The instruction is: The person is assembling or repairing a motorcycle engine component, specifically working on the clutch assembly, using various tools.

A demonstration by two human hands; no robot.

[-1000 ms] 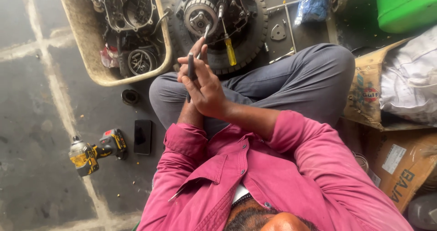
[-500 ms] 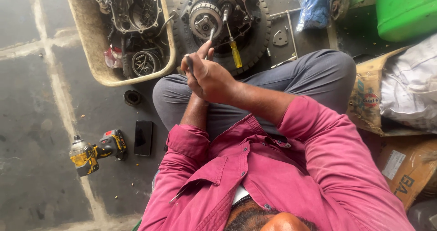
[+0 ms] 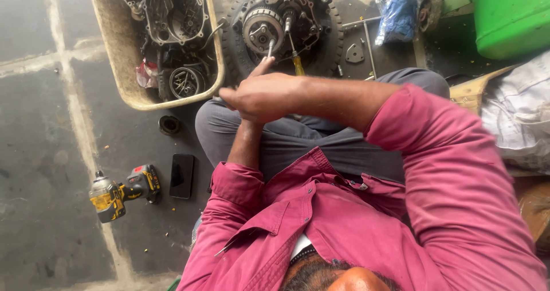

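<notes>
The person sat on the floor (image 3: 46, 125) with both hands brought together above the knees. The right hand (image 3: 266, 96) lay on top, closed in a fist around a thin metal tool (image 3: 270, 49) whose shaft stuck out past the thumb. The left hand (image 3: 235, 102) was mostly hidden beneath the right one, so I could not tell how it gripped or whether it held anything. The tool's tip pointed at the round clutch hub (image 3: 262, 30) of an opened engine (image 3: 321, 27), which stood just beyond the hands. A yellow-handled screwdriver (image 3: 297, 65) rested against the engine, just beside the tool. Judging from this, the step in hand was work with the tool's tip at the hub. Pressing further there would call for a steady two-handed hold, with the shaft in line with the hub and clear of the screwdriver. To the left of the hands stood a beige tub (image 3: 123, 56) full of engine parts. Nearer the person on that side, a small black ring (image 3: 169, 125), a dark phone (image 3: 181, 176) and a yellow cordless driver (image 3: 120, 191) lay on the floor. Well apart to the right were a blue rag (image 3: 395, 16) and a green container (image 3: 510, 16).
</notes>
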